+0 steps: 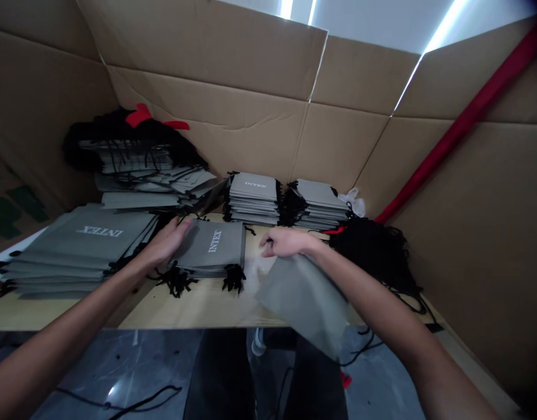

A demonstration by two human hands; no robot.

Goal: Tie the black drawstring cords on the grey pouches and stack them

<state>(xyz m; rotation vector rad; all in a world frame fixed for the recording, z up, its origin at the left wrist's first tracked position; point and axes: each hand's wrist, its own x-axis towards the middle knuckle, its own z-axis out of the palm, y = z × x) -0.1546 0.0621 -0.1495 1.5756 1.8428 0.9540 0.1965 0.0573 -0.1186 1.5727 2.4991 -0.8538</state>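
Note:
My left hand [168, 240] rests at the left edge of a small stack of grey INTEX pouches [207, 245], whose black cord ends hang at the front. Whether its fingers grip a pouch cannot be made out. To the right of that stack, my right hand [285, 242] has its fingers curled. A loose grey pouch [306, 297], blurred, hangs below this hand and wrist over the table's front edge, with a black cord trailing from it. The curled fingers appear to hold its upper edge.
Larger grey pouches [89, 233] are piled at the left, with a messy heap [141, 163] behind. Two neat stacks [254, 195] [318, 201] stand at the back. Black cords [373, 251] lie right. Cardboard walls [251, 105] surround the wooden table [176, 312].

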